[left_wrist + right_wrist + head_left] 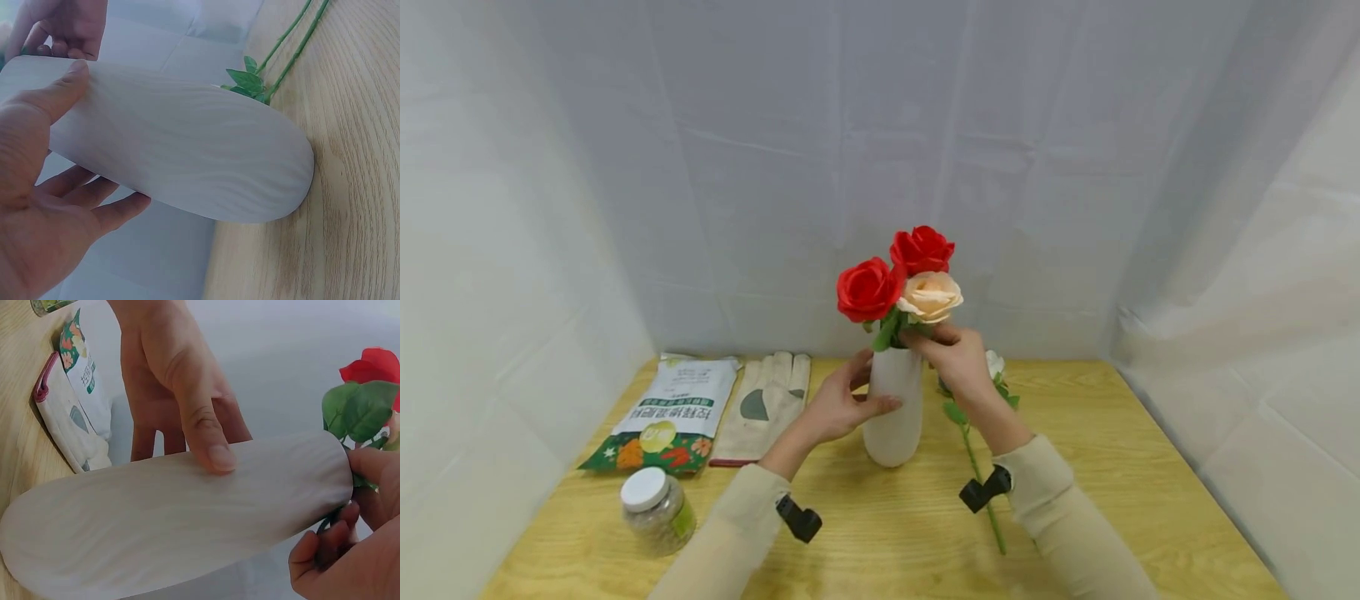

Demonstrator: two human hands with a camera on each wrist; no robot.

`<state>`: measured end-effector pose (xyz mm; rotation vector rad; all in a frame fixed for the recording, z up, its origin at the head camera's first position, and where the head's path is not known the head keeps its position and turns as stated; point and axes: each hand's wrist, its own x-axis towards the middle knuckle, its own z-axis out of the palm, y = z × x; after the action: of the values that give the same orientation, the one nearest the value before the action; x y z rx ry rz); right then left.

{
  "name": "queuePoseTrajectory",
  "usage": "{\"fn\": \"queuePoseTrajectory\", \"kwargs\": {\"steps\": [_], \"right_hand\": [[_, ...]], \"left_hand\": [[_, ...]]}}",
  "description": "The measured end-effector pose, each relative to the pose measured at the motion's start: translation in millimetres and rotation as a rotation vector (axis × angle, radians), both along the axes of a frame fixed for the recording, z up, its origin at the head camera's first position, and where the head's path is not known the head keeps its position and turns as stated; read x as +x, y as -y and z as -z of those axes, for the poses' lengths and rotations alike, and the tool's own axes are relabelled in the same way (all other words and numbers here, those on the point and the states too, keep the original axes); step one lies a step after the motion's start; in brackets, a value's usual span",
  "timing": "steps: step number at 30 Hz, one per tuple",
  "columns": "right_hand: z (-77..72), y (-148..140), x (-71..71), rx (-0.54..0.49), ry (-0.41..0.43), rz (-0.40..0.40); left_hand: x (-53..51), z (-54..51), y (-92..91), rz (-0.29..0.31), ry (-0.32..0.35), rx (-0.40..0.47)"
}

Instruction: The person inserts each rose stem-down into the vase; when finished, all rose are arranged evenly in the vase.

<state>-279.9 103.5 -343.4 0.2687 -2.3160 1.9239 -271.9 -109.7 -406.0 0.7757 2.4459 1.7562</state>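
A white ridged vase (893, 408) stands upright on the table. My left hand (842, 402) holds it from the left, thumb across the front and fingers round the far side, as the left wrist view shows. Two red roses (869, 289) and a peach rose (931, 297) rise above its mouth. At the rim, my right hand (953, 360) pinches the peach rose's stem just under the bloom; the right wrist view shows its fingers curled beside green leaves (369, 409). Behind my right forearm lies a white rose (995, 364), its green stem (994, 525) pointing towards me.
To the left lie a printed fertilizer bag (673, 412) and a pair of pale work gloves (763, 408). A clear jar with a white lid (658, 512) stands nearer on the wooden table (880, 533). White sheeting (880, 167) hangs behind and at both sides.
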Motion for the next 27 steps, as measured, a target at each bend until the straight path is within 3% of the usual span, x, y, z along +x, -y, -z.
{"fn": "queuePoseTrajectory", "kwargs": {"steps": [7,11,17,27], "right_hand": [[5.4,-12,2.3,-0.027,0.002,-0.103],[12.3,-27,2.6,0.023,-0.017,-0.076],[25.9,-61,-4.1,-0.006,-0.011,-0.021],[57.5,-118,-6.7,0.043,0.127,0.011]], "left_hand": [[-1.7,1.4,0.4,-0.006,-0.007,-0.018],[-2.4,2.4,0.2,-0.007,0.000,-0.017],[-1.1,1.6,2.2,-0.005,0.003,-0.022],[-1.5,1.3,6.7,-0.008,-0.004,-0.034]]}}
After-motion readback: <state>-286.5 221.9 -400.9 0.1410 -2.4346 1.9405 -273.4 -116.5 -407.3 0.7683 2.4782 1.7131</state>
